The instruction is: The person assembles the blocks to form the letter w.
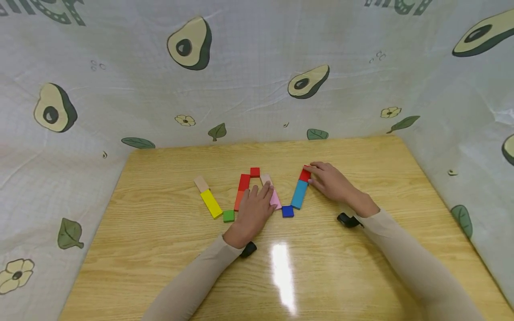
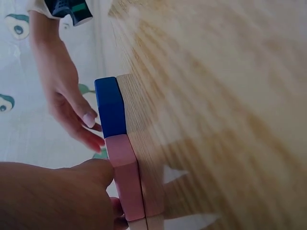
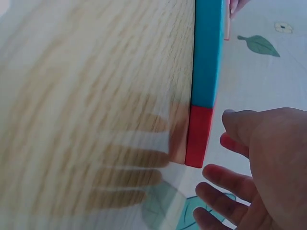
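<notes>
A zigzag of flat coloured blocks lies on the wooden table (image 1: pixel 160 249). My left hand (image 1: pixel 263 191) rests flat on the pink block (image 1: pixel 276 199), fingers straight. In the left wrist view the left hand's thumb (image 2: pixel 98 168) touches the pink block (image 2: pixel 125 177), which butts against the dark blue block (image 2: pixel 110 108). My right hand (image 1: pixel 315 174) touches the red block (image 1: pixel 305 174) at the far end of the teal block (image 1: pixel 299 194). In the right wrist view the right hand's fingers (image 3: pixel 225 158) are spread and relaxed beside the red block (image 3: pixel 199 136) and the teal block (image 3: pixel 207 52).
The zigzag also holds a beige block (image 1: pixel 201 183), yellow block (image 1: pixel 211 203), green square (image 1: pixel 228 216), orange-red bar (image 1: pixel 242 191), red square (image 1: pixel 254 172) and blue square (image 1: pixel 287 211). An avocado-print cloth (image 1: pixel 257 89) walls the table on three sides.
</notes>
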The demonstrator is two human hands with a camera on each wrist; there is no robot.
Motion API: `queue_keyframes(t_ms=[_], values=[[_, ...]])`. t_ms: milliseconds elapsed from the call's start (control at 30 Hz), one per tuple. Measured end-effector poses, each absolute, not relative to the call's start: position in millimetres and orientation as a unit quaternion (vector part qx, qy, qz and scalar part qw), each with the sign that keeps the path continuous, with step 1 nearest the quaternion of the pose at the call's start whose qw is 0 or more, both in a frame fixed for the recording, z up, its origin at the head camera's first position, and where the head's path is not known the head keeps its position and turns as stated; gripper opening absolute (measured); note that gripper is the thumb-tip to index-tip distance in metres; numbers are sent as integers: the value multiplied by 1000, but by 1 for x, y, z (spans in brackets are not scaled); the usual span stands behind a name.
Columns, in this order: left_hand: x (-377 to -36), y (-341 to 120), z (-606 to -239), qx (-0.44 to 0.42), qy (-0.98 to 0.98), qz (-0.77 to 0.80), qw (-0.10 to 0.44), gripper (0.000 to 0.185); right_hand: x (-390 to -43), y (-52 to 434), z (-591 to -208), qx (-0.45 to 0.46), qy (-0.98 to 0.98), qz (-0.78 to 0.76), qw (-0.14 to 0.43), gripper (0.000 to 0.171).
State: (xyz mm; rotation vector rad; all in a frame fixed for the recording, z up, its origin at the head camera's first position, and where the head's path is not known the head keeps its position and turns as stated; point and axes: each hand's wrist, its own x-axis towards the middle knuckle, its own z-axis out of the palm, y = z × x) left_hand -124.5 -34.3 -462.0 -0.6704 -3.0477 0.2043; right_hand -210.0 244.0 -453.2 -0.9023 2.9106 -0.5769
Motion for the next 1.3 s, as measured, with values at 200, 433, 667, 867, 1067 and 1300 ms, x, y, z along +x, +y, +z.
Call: queue_keyframes(t_ms=[200,433,667,867,1067,1300], values=[[-126,-34,-464,-219,-973,79,11,60,-204,252,-452,-272,943,-190,15,47],[-126,-35,-465,-221,-972,77,5,60,-197,260,-449,-256,946,-199,25,47],[-127,-38,-463,-218,-974,58,5,60,-191,271,-450,-243,947,-206,28,48],[-131,-55,-459,-198,-979,47,29,59,-189,284,-451,-233,948,-214,18,47],[-131,-90,-450,-170,-983,11,62,59,-187,298,-450,-223,950,-219,4,47],[-133,-139,-446,-144,-981,-65,115,58,-187,315,-449,-211,954,-212,-8,49]])
